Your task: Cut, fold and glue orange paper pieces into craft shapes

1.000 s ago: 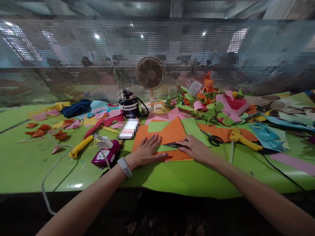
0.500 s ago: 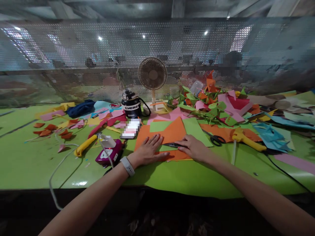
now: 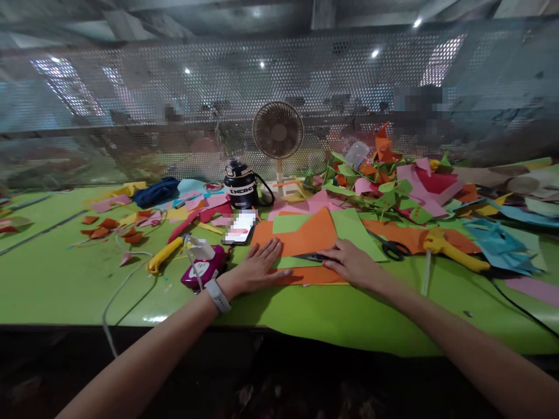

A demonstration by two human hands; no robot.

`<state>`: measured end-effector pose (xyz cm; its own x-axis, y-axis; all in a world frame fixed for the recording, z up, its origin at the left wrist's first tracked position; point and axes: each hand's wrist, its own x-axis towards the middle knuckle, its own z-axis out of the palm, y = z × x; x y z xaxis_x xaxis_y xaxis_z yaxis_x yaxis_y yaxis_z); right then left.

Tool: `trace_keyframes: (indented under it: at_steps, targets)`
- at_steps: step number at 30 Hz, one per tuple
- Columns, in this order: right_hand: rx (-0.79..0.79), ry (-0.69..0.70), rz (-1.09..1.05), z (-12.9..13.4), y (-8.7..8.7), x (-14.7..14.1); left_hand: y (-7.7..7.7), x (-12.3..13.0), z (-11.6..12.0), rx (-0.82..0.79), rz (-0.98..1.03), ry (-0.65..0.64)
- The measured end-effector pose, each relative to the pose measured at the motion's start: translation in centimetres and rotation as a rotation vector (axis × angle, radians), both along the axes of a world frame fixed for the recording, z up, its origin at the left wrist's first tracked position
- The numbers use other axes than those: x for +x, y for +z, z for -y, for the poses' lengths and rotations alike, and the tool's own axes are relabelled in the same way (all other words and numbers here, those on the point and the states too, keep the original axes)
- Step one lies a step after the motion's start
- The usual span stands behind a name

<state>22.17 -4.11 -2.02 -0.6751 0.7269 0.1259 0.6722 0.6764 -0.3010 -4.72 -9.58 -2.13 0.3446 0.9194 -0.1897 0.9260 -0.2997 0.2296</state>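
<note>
My left hand (image 3: 253,269) lies flat with its fingers spread, pressing on the left part of an orange paper sheet (image 3: 315,233). My right hand (image 3: 354,263) is closed around a slim dark tool with a pointed tip (image 3: 311,256); its exact kind is hard to make out. The tip points left, toward my left hand, low over the sheets. Light green paper (image 3: 358,234) shows beneath and beside the orange sheet, and an orange strip (image 3: 308,276) lies nearest me. Black-handled scissors (image 3: 395,250) rest to the right of my right hand.
A purple power strip (image 3: 204,272) and a phone (image 3: 240,226) sit left. Yellow glue guns (image 3: 460,256) lie on both sides. Behind stand a black bottle (image 3: 240,187), a fan (image 3: 278,131) and heaped paper scraps (image 3: 384,189). The table's front edge is near.
The whole view has shifted slightly, so things appear further right. My left hand has slid a little left relative to the papers. My right hand keeps its hold on the dark tool.
</note>
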Motion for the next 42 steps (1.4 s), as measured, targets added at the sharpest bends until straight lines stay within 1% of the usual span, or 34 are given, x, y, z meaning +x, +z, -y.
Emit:
trace_keyframes:
  at_steps: [4, 6, 9, 13, 17, 23, 29, 31, 34, 37, 39, 42]
  targets:
    - [0.028, -0.023, 0.011, 0.0, -0.2, -1.0, -0.6, -0.1, 0.3, 0.017, -0.003, -0.001]
    - [0.037, -0.031, 0.018, 0.1, -0.1, -1.7, -0.5, 0.1, 0.3, 0.001, -0.003, 0.017]
    - [0.006, -0.033, 0.020, 0.5, 0.2, -2.3, -0.1, 0.3, 0.3, -0.011, -0.009, 0.037]
    - [-0.038, -0.013, 0.038, 0.8, 0.5, -2.1, 0.1, 0.4, 0.3, -0.019, -0.018, 0.033]
    - [-0.027, -0.004, 0.030, 0.8, 0.5, -2.1, 0.0, 0.3, 0.3, -0.027, -0.020, 0.027]
    - [-0.017, -0.015, 0.033, 0.8, 0.6, -3.3, 0.0, 0.3, 0.3, -0.020, -0.002, 0.021]
    - [-0.031, 0.023, 0.033, 1.0, 0.6, -3.0, 0.3, 0.3, 0.4, -0.024, 0.013, 0.017]
    - [-0.034, 0.014, 0.035, 1.0, 0.6, -3.0, 0.6, 0.0, 0.0, -0.043, 0.052, 0.006]
    - [-0.043, 0.016, 0.023, 1.0, 0.6, -3.0, 1.4, -0.8, -1.4, -0.036, 0.149, -0.032]
    - [-0.059, 0.025, -0.003, 0.9, 0.5, -2.9, 2.1, -1.4, -3.3, 0.006, 0.162, 0.040]
    - [-0.064, 0.031, -0.013, 0.7, 0.4, -2.8, 2.4, -1.6, -4.5, -0.014, 0.147, 0.089]
    - [-0.065, 0.030, -0.014, 0.6, 0.3, -2.7, 2.5, -1.6, -5.8, -0.076, 0.132, 0.114]
